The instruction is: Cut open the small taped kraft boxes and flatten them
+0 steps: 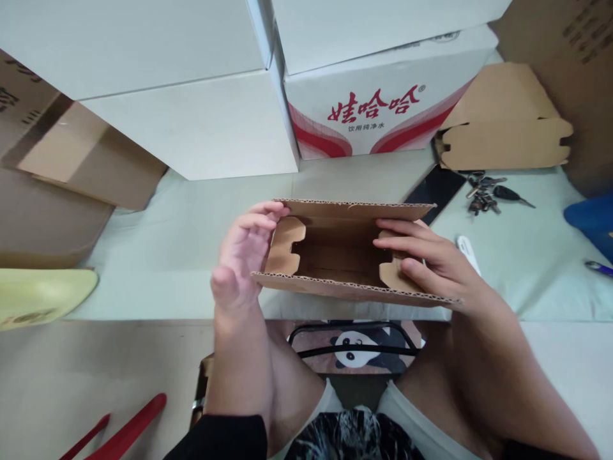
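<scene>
An open brown cardboard box [335, 291] is at the front edge of the table, its top facing me. Its two long panels stand up, and the notched end flaps, a left one [282, 246] and a right one [390, 271], fold inward. My left hand [242, 255] is at the box's left end, fingers stretched toward the far corner and thumb apart. Over the right end, my right hand [431, 255] grips the box, its fingers reaching across the right flap into the opening. The inside is dark, with no contents visible.
Large white cartons [191, 121] and a red-and-white carton [373, 115] stand behind. To the right are a flattened cardboard piece [507, 140], a dark flat object [438, 188], keys [483, 195] and a blue item [594, 220]. A yellow object [43, 294] is left.
</scene>
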`<state>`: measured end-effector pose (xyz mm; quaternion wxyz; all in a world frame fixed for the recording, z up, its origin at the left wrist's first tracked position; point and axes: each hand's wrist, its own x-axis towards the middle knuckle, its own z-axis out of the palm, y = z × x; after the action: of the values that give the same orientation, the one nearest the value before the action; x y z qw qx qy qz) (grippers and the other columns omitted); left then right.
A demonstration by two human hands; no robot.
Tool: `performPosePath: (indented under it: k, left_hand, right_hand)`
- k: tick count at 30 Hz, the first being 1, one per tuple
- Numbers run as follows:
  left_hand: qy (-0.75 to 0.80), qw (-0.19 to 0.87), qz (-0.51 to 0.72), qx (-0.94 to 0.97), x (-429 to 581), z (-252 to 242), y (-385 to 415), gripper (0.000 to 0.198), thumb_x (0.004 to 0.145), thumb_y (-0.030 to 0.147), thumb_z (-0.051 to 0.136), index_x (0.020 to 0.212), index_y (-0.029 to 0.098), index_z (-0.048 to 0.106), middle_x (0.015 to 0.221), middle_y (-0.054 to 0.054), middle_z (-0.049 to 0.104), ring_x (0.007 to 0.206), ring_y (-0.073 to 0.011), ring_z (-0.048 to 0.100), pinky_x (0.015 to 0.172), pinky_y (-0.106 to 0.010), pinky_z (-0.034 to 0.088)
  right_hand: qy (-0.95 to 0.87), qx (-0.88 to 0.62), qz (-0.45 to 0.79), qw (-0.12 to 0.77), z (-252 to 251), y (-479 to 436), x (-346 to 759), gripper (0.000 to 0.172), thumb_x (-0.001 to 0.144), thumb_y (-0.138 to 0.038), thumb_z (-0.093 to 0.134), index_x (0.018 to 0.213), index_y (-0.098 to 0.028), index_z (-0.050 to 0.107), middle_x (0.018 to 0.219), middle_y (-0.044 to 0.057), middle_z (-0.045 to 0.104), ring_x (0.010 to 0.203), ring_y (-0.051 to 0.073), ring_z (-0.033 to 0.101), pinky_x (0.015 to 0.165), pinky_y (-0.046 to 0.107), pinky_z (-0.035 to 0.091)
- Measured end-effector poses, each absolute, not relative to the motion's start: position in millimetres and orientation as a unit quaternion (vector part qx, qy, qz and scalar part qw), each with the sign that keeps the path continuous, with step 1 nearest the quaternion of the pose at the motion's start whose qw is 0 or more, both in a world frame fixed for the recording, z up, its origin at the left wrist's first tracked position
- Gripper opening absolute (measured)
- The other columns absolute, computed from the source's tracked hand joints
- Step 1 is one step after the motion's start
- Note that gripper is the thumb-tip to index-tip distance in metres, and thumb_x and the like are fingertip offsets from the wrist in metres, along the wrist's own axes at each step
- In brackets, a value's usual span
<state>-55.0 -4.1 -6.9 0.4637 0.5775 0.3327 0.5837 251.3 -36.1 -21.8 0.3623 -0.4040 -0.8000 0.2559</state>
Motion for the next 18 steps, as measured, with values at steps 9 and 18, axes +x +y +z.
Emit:
performPosePath:
  k: [9, 18]
  left_hand:
    - [0.395, 0.394, 0.519, 0.648, -60.2, -19.2, -4.6, 0.046, 0.073, 0.046, 0.088, 0.109, 0.028, 0.066, 0.135, -0.008, 0.052, 0.132, -0.0265, 0.053, 0.113, -0.042, 0.047]
    - [0.386, 0.436, 0.521, 0.625, -59.0, -21.3, 0.2, 0.074, 0.072, 0.039, 0.09, 0.135, 0.036, 0.05, 0.141, -0.008, 0.059, 0.134, -0.0257, 0.057, 0.113, -0.042, 0.046]
  right_hand:
    - [-0.73, -0.419, 0.244, 0.483, -20.1, -38.8, 242.8, 0.018, 0.094, -0.026, 0.065, 0.105, -0.033, 0.076, 0.11, 0.003, 0.078, 0.11, 0.024, 0.072, 0.105, 0.05, 0.054]
    - [-0.679, -0.362, 0.271, 0.578, -32.4, -36.6, 243.2, 0.063, 0.084, -0.036, 0.074, 0.143, -0.043, 0.052, 0.149, 0.003, 0.056, 0.125, 0.027, 0.065, 0.105, 0.053, 0.056]
